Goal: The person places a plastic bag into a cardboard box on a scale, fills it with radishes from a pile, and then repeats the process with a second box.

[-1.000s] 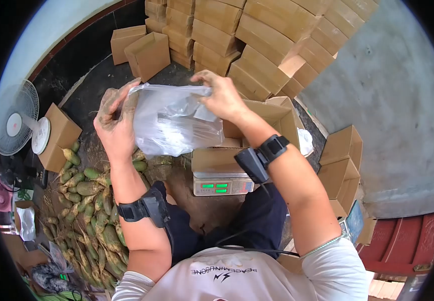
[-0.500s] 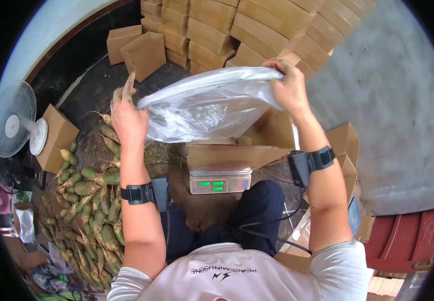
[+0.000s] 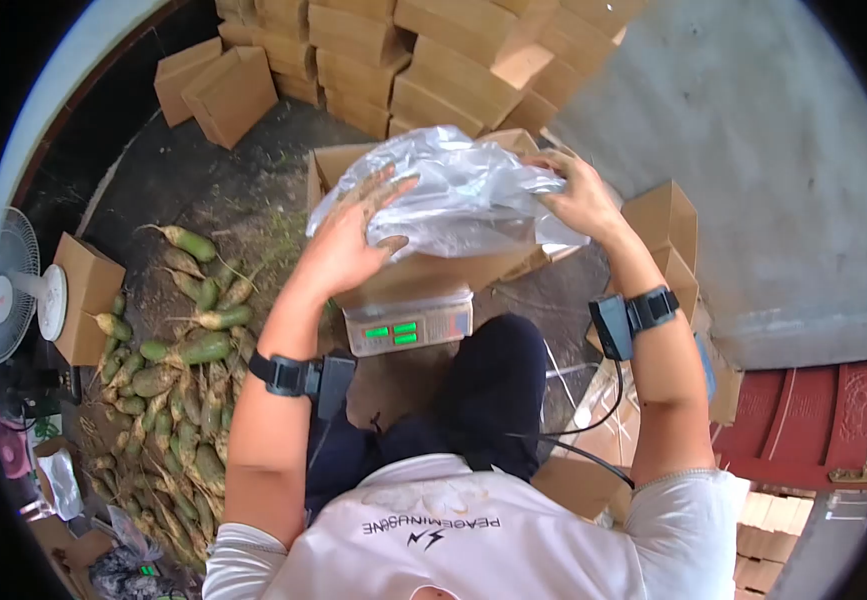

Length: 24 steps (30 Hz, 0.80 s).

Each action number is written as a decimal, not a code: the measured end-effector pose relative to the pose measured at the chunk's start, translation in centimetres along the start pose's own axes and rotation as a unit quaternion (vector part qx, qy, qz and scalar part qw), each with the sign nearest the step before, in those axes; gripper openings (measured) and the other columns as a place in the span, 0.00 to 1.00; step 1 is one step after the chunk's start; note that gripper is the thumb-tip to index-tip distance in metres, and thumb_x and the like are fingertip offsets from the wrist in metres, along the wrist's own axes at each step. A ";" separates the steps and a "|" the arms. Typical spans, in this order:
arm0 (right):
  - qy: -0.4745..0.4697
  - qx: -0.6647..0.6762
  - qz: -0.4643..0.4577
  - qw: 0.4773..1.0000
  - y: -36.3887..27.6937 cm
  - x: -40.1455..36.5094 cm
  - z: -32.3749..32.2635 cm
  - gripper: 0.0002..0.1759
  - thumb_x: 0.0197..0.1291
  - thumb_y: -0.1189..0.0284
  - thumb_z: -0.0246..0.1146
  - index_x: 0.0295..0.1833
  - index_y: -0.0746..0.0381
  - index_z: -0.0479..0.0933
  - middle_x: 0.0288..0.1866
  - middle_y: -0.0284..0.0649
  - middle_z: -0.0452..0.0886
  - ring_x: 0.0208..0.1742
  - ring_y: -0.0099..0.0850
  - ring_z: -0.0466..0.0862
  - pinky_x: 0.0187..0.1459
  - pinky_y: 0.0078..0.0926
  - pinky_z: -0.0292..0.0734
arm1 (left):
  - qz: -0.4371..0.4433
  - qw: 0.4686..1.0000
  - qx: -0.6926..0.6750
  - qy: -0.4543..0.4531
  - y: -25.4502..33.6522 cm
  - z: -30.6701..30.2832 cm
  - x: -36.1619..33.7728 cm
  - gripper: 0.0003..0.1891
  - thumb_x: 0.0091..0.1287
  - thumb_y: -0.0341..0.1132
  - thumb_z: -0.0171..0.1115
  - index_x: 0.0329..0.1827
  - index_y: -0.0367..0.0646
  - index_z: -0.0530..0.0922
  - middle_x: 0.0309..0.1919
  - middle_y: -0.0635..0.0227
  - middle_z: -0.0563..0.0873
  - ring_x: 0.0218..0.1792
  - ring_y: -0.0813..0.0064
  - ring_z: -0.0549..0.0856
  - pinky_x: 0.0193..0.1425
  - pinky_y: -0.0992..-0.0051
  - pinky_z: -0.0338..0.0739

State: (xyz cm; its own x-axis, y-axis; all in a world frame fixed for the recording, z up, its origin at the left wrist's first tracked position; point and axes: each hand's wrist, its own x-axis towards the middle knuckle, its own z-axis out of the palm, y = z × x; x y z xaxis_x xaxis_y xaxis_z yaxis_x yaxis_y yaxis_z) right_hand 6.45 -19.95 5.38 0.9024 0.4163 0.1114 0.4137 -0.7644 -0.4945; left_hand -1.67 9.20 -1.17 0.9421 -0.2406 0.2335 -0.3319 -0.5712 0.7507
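Note:
A clear plastic bag (image 3: 453,185) lies crumpled over the mouth of an open cardboard box (image 3: 428,275). My left hand (image 3: 348,240) rests against the bag's left side, fingers spread and thumb apart. At the right end, my right hand (image 3: 583,197) has its fingers and thumb closed on the bag's edge. Beneath the box is a digital scale (image 3: 408,328) with green lit displays, in front of my knees. The bag hides most of the box's inside.
Green radishes (image 3: 178,400) are heaped on the floor at left. Stacked cartons (image 3: 358,55) stand at the back, with loose boxes (image 3: 233,95) beside them. A fan (image 3: 13,295) is at far left. More open boxes (image 3: 668,225) stand at right, near a red panel (image 3: 803,415).
The bag, stretched between both hands before, has come down over the box and bunched up. My left hand has moved right and spread onto the bag. The whole view has shifted.

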 end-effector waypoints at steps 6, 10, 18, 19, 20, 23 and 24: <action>-0.055 0.034 -0.048 0.997 1.1 -0.6 1.6 0.25 0.47 0.77 0.63 0.55 0.64 0.71 0.52 0.51 0.78 0.58 0.44 0.77 0.60 0.35 0.71 | -0.112 0.981 0.064 0.142 -0.3 1.5 0.3 0.33 0.51 0.30 0.71 0.63 0.49 0.71 0.67 0.48 0.65 0.66 0.51 0.69 0.68 0.63 0.67; 0.077 0.045 0.081 0.993 2.9 -0.7 1.2 0.21 0.51 0.78 0.61 0.53 0.67 0.74 0.49 0.55 0.81 0.55 0.47 0.81 0.56 0.37 0.74 | -0.302 0.939 0.099 0.129 -0.8 0.0 0.9 0.26 0.48 0.33 0.73 0.51 0.38 0.75 0.49 0.47 0.80 0.52 0.55 0.81 0.57 0.65 0.74; 0.130 0.007 0.118 0.984 6.1 -1.3 -1.8 0.21 0.46 0.83 0.54 0.49 0.66 0.79 0.48 0.52 0.82 0.54 0.46 0.81 0.57 0.35 0.74 | -0.139 0.980 0.033 0.140 -3.5 -3.0 0.3 0.16 0.51 0.24 0.64 0.46 0.39 0.80 0.46 0.56 0.83 0.49 0.59 0.82 0.56 0.69 0.73; 0.111 0.003 0.133 0.985 6.0 -1.6 -2.4 0.21 0.46 0.83 0.54 0.48 0.66 0.79 0.48 0.52 0.82 0.54 0.45 0.81 0.57 0.35 0.73 | -0.094 0.985 0.033 0.143 -3.1 -3.2 0.2 0.18 0.52 0.24 0.63 0.48 0.40 0.80 0.47 0.57 0.83 0.50 0.60 0.82 0.57 0.69 0.73; 0.090 -0.011 0.132 0.987 5.8 -1.9 -3.1 0.20 0.45 0.82 0.55 0.47 0.65 0.80 0.48 0.50 0.83 0.53 0.46 0.81 0.56 0.34 0.74 | -0.051 0.989 0.064 0.122 -2.5 -3.3 0.3 0.21 0.53 0.23 0.62 0.53 0.40 0.79 0.48 0.59 0.83 0.51 0.60 0.82 0.58 0.69 0.72; 0.050 -0.060 0.098 0.992 6.2 -2.5 -4.3 0.19 0.44 0.85 0.58 0.46 0.67 0.80 0.41 0.47 0.85 0.45 0.32 0.84 0.51 0.28 0.75 | -0.039 0.994 -0.103 0.015 -1.6 -3.4 1.3 0.22 0.55 0.21 0.59 0.55 0.42 0.79 0.49 0.58 0.83 0.52 0.68 0.82 0.57 0.72 0.73; 0.030 -0.031 0.116 0.992 5.9 -2.5 -4.8 0.20 0.44 0.85 0.59 0.47 0.67 0.80 0.40 0.43 0.85 0.44 0.29 0.83 0.49 0.27 0.75 | -0.050 0.997 -0.058 0.022 -1.6 -3.4 1.6 0.21 0.55 0.20 0.58 0.54 0.42 0.80 0.49 0.58 0.83 0.51 0.68 0.82 0.57 0.72 0.73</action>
State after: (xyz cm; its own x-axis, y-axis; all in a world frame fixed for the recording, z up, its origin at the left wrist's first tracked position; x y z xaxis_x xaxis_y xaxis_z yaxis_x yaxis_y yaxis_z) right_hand 7.19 -27.81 6.30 0.9788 0.1981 0.0525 0.1998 -0.8653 -0.4597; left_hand 0.54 12.38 0.12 0.9723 -0.1516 0.1782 -0.2308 -0.4961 0.8370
